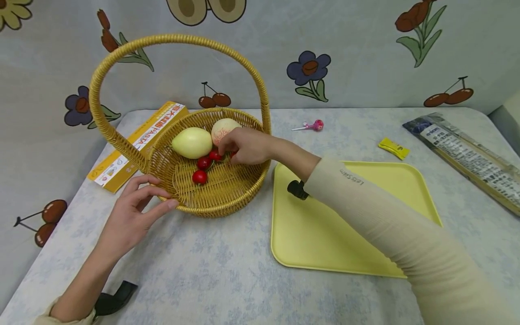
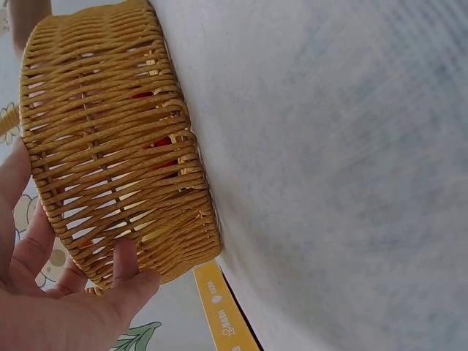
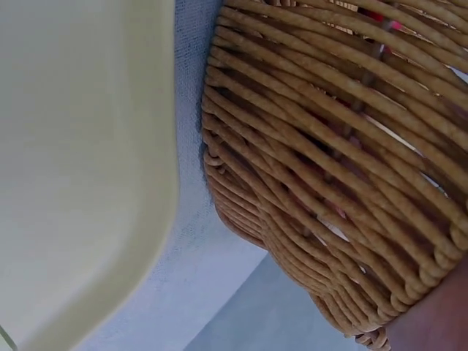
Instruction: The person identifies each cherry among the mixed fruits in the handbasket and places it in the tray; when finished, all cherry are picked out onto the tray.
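A wicker basket with a tall arched handle holds a pale yellow lemon-like fruit, a peach and several red cherries. At the basket's near left rim, my left hand grips the edge, its thumb against the outer weave. My right hand reaches over the right rim into the basket with curled fingers. It pinches a cherry, mostly hidden by the fingers, and another cherry lies against the fingertips. In the right wrist view the basket's woven side hides most of that hand.
A yellow tray lies under the right forearm. Behind the basket's left side is a pasta box. A lollipop, a small yellow packet and a long silver package lie towards the back right.
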Available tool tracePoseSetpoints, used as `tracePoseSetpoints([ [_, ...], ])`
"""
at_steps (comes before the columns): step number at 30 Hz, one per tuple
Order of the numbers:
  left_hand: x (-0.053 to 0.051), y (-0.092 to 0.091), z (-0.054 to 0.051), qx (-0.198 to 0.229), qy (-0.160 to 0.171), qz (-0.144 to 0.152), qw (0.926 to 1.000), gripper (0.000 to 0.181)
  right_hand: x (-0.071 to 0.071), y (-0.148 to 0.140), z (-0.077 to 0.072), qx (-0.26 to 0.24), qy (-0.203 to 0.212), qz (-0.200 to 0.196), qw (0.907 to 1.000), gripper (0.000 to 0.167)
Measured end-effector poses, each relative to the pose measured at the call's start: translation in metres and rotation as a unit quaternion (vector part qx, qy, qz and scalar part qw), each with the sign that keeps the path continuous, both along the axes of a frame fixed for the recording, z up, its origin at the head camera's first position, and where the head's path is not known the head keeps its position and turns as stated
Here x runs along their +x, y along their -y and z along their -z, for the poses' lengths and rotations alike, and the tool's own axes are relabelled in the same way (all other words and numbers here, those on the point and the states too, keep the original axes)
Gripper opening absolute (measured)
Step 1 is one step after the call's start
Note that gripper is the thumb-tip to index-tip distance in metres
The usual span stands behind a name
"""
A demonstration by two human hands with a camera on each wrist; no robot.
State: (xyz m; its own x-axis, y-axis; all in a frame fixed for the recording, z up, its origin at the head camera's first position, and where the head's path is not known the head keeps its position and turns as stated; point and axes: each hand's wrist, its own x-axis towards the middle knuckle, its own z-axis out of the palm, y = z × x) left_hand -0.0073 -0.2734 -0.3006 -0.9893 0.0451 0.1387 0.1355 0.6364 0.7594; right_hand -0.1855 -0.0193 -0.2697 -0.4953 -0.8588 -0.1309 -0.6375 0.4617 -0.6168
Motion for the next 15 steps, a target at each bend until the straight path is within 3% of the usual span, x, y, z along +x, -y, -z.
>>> tracePoseSetpoints([
  [15,0.001,0.000,0.000,0.001,-0.003,0.002,1.0000,0.013,0.010,0.011,0.006,0.128,-0.039,-0.049,0.9898,0.037],
])
